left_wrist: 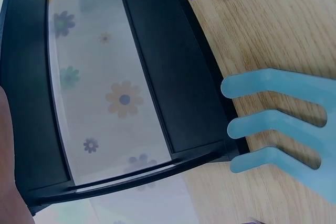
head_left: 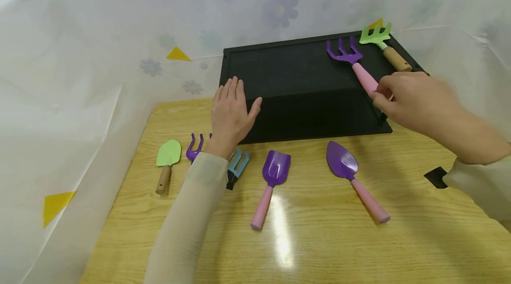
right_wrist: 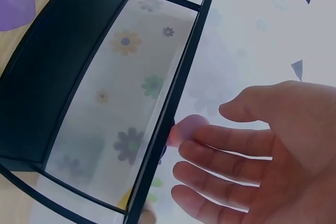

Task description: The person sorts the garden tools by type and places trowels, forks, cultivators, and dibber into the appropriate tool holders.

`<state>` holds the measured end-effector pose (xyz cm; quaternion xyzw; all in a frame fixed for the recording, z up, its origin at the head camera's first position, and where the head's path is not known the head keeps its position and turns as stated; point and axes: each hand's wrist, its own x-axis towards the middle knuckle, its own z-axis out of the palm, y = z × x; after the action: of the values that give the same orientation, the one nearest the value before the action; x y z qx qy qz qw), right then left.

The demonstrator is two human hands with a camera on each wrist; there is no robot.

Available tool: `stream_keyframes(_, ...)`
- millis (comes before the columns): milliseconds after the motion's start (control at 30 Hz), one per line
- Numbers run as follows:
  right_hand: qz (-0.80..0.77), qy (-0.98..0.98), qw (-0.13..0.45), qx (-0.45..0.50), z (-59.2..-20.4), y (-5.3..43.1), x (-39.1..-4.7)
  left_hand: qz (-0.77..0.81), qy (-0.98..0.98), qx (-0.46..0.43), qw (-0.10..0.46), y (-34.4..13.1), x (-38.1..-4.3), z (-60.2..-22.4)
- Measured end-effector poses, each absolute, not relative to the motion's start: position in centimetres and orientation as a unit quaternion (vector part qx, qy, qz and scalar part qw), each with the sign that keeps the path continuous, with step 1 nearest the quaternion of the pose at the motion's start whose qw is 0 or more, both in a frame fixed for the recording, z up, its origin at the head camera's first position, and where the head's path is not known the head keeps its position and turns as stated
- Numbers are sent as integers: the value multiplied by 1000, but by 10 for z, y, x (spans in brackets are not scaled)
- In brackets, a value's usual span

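Observation:
A black two-level rack [head_left: 279, 71] stands at the back of the table. My left hand [head_left: 229, 111] rests on its left end, fingers straight and thumb spread. On the upper level, at the right, lies a purple hand fork [head_left: 346, 57] with a pink handle. My right hand [head_left: 415, 97] is at this handle's lower end. In the right wrist view the fingers of the right hand [right_wrist: 252, 166] are nearly straight beside the handle end [right_wrist: 190, 128], the thumb apart from it. Right of that fork lies a green hand rake [head_left: 377, 37] with a wooden handle.
Before the rack, on the wooden table [head_left: 319, 248], lie a green trowel [head_left: 169, 153], a second purple fork [head_left: 192, 154] partly behind my left arm, a light blue fork [head_left: 239, 165], a purple shovel [head_left: 276, 166] and a purple trowel [head_left: 341, 159]. A flowered sheet [head_left: 100, 31] hangs behind.

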<state>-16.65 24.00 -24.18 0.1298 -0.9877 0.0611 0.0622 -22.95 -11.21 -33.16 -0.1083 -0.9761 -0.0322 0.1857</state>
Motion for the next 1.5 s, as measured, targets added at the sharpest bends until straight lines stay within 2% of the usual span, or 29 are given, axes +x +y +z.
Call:
stream_keyframes(700,112,-981,79,138,-265,216,-185,-39,-978,-106,174,-116,-230,-332)
stream_keyframes(1133,120,-971,120,167,-279,223,-171,-39,-975,-110,191,-119,-231,-333)
stream_keyframes(1300,108,-973,113,173,-286,224,-163,-39,-976,-107,185,-119,-232,-332)
stream_keyframes(1500,113,-975,71,176,-303,223,-153,-39,-976,-108,183,-119,-232,-331)
